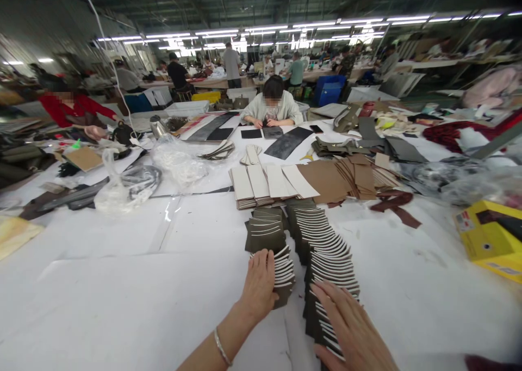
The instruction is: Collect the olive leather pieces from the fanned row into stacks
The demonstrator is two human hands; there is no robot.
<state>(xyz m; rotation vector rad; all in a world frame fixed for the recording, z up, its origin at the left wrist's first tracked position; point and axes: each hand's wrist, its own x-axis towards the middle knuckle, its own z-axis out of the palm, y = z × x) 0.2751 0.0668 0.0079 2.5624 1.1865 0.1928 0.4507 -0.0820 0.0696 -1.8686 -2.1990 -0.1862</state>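
Two rows of overlapping dark olive pieces, perhaps leather, with pale edges lie on the white table. My left hand (261,284) is closed on the near part of the shorter row (265,232), its fingers together along the left side and its thumb toward the near end. A bracelet circles the wrist. My right hand (350,322) rests with extended fingers on the near part of the longer row (324,240), thumb apart on the left. Its palm hides some pieces. Beyond the rows are stacks of off-white panels (271,181) and brown panels (326,179).
A yellow box (487,240) stands at the right. Clear plastic bags (175,159) lie at the left. Brown strips (395,205) lie right of the rows. Across the white table (122,295), a person (271,107) handles dark panels; another in red (73,110) works at the left.
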